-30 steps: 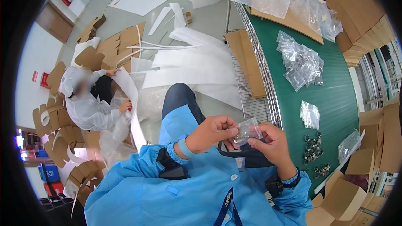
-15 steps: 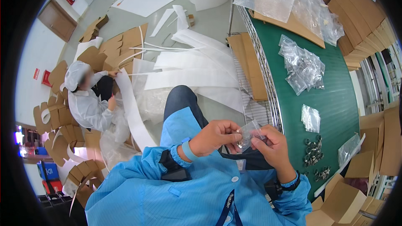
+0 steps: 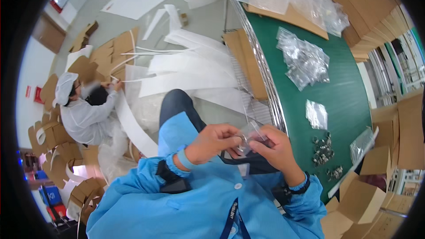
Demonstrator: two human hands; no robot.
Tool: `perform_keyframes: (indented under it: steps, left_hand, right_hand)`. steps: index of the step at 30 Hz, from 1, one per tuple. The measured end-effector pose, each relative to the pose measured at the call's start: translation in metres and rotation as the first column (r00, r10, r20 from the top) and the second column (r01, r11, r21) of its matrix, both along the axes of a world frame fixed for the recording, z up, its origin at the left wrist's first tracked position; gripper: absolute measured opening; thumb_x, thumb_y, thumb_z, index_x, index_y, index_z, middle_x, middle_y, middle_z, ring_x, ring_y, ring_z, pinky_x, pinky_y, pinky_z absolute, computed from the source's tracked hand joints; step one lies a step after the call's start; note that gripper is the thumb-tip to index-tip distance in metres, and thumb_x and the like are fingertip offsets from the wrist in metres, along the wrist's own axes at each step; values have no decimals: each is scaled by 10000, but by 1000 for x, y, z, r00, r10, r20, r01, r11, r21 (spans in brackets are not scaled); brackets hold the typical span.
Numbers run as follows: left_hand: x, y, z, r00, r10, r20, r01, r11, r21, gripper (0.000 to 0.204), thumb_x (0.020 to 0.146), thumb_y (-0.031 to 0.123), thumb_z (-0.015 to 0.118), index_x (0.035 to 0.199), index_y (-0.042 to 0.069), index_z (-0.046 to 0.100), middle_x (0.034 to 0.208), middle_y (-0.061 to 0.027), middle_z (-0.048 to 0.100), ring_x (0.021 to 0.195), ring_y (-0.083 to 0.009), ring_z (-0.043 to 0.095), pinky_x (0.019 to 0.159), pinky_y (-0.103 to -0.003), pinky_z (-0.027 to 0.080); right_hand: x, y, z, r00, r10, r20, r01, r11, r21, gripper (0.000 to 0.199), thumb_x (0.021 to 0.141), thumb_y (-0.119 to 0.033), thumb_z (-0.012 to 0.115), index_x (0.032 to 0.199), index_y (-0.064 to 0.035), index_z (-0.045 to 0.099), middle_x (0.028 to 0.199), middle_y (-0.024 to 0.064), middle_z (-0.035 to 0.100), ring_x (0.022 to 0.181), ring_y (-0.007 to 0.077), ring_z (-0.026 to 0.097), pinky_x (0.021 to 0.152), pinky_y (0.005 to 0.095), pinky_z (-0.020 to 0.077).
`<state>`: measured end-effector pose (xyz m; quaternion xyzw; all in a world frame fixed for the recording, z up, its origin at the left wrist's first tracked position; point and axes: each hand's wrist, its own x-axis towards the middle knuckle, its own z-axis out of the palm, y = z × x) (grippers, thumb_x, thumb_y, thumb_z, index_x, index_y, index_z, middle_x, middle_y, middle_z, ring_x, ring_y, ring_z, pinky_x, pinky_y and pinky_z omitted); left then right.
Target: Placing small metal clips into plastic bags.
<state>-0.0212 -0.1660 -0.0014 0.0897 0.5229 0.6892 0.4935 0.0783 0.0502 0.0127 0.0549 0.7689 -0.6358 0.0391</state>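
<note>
Left hand: (image 3: 212, 141) fingers pinched on the near edge of a small clear bag (image 3: 250, 135), held above the lap, just off the table's near edge.
Right hand: (image 3: 272, 148) closed on the same bag from the other side; thumb and forefinger meet at its mouth.
Bag: thin, transparent, crumpled between both hands; what is in it cannot be told, though a small ring-like glint is seen at the fingertips.
Table: (image 3: 349, 102) green top, wire rim along its left edge.
Metal parts: (image 3: 323, 150) a loose cluster of small shiny pieces lies near the near-right corner, apart from the hands.
Filled bags: (image 3: 303, 62) a heap is seen mid-table; one single bag (image 3: 316, 114) lies between heap and parts.
Cardboard: (image 3: 292, 15) a flat sheet with clear film lies at the far edge.
Co-worker: (image 3: 84, 115) a person in white is seated on the floor, well to the left, among cartons and white strips.
Risk 1: the bag is held off the table; a slack pinch would let it, or a small part, drop to the lap or floor.
Risk 2: thin film gripped from two sides could tear if pulled apart too hard.
Risk 3: loose parts near the corner could be swept off by a sleeve.
</note>
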Motion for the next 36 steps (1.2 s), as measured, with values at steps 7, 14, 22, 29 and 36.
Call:
perform_keyframes:
  steps: [7,14,22,29,36]
  left_hand:
    - [-1,5,-5,1000,-27,-6,28,995,99,260,976,135,619,1159,-50,615,965,-105,689,797,-181,699,728,-301,590]
    - [-2,4,-11,999,2,-35,2,994,110,246,963,81,620,1153,-73,604,992,-109,677,835,-189,695,754,-320,593]
    - [-3,7,-14,998,27,-64,-18,990,138,251,940,65,658,1148,-65,603,991,-124,693,828,-183,703,715,-280,573]
    - [-2,5,-3,989,-21,-149,27,999,39,253,936,58,660,1154,-60,612,986,-93,687,837,-144,678,716,-282,592]
    - [6,7,-7,982,-20,-186,31,998,56,225,967,119,632,1102,-60,646,933,-87,693,798,-134,679,696,-265,584]
  right_hand:
    - [8,-17,1,982,-186,37,189,954,-231,171,853,-13,725,1002,42,662,940,68,620,803,152,683,699,259,554]
    - [6,-10,-12,993,-61,-101,47,990,-134,211,856,37,702,1037,69,600,1020,96,584,772,172,696,641,260,576]
    - [2,-13,-3,985,-93,-147,95,995,8,213,839,28,719,1036,60,644,983,102,585,728,155,683,578,245,564]
    - [3,-9,-3,988,-3,-152,-4,999,-51,280,839,21,714,1113,48,663,1025,94,556,708,149,670,570,237,556]
    - [5,-11,3,964,56,-260,-29,994,107,251,858,-16,704,1101,42,674,1036,95,545,731,151,669,585,233,558]
